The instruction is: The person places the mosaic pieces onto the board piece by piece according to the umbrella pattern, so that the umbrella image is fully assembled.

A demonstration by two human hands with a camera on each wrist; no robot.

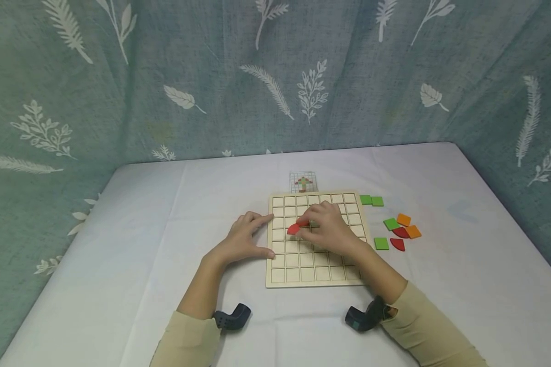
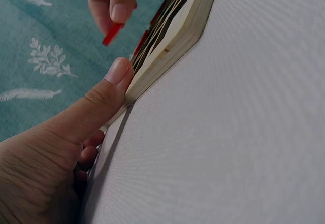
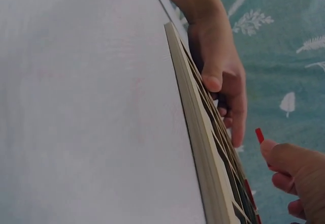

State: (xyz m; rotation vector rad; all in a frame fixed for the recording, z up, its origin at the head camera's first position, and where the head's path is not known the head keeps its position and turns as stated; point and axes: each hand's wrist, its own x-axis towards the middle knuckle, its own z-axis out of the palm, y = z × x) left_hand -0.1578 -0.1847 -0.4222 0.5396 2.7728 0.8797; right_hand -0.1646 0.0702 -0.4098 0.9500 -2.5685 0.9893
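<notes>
A square wooden grid board lies on the white-covered table. My left hand rests at its left side, with thumb and index finger extended and touching the edge; in the left wrist view the thumb lies on the rim. Above the board, my right hand pinches a red quarter-circle tile between thumb and fingertips. The left wrist view shows this tile held up off the grid. Another red piece shows beside the right fingertips, partly hidden by them.
A small pattern card with a coloured figure on a grid lies behind the board. To its right are loose tiles: several green squares, orange squares and red quarter-circles. A patterned curtain stands behind the table.
</notes>
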